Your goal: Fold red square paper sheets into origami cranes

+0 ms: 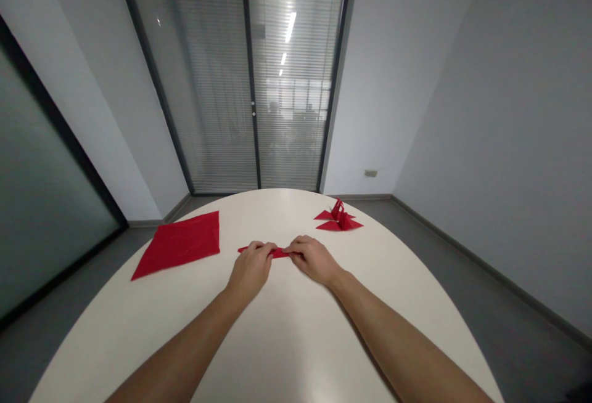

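Observation:
A narrow strip of folded red paper lies across the middle of the white table, between my two hands. My left hand rests over its left part, fingers curled down onto it, and a pointed end sticks out past the knuckles. At the right end, my right hand pinches the paper between thumb and fingers. Both hands cover much of the paper, so its full folded shape is hidden.
Red paper sheets, seemingly stacked, lie at the left of the round white table. Folded red paper cranes stand at the back right near the far edge. Beyond the table is a glass partition with blinds.

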A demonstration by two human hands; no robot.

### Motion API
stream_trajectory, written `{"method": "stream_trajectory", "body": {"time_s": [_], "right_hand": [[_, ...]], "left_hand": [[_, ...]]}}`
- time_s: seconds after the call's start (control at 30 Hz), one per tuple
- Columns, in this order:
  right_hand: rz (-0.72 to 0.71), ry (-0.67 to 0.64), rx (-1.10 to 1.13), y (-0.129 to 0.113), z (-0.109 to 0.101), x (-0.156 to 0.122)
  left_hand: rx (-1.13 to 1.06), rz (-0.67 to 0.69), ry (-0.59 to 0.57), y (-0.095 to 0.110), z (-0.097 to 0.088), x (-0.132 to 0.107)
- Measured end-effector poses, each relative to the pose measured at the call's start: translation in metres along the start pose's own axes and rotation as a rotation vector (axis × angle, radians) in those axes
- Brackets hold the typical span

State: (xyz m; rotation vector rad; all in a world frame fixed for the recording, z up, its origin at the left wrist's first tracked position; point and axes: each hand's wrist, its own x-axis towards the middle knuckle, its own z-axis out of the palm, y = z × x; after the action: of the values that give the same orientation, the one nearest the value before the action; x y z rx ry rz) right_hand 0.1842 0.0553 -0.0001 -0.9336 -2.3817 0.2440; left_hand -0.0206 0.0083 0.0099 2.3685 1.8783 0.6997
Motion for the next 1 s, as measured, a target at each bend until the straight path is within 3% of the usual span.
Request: {"method": "stream_trajectory", "body": {"time_s": [0.33, 0.63, 1.0], "right_hand": [[-0.002, 0.006, -0.051, 0.003, 0.004, 0.001], [-0.115, -0.043, -0.050, -0.004, -0.006, 0.001], [-0.035, -0.009, -0.051, 0.001, 0.000, 0.001]], "left_hand": [[-0.024, 0.055, 0.030, -0.001, 0.000, -0.001], [-0.008, 0.179, 0.067, -0.008, 0.007, 0.002], [0.020, 0.192, 0.078, -0.006, 0.004, 0.000]]}}
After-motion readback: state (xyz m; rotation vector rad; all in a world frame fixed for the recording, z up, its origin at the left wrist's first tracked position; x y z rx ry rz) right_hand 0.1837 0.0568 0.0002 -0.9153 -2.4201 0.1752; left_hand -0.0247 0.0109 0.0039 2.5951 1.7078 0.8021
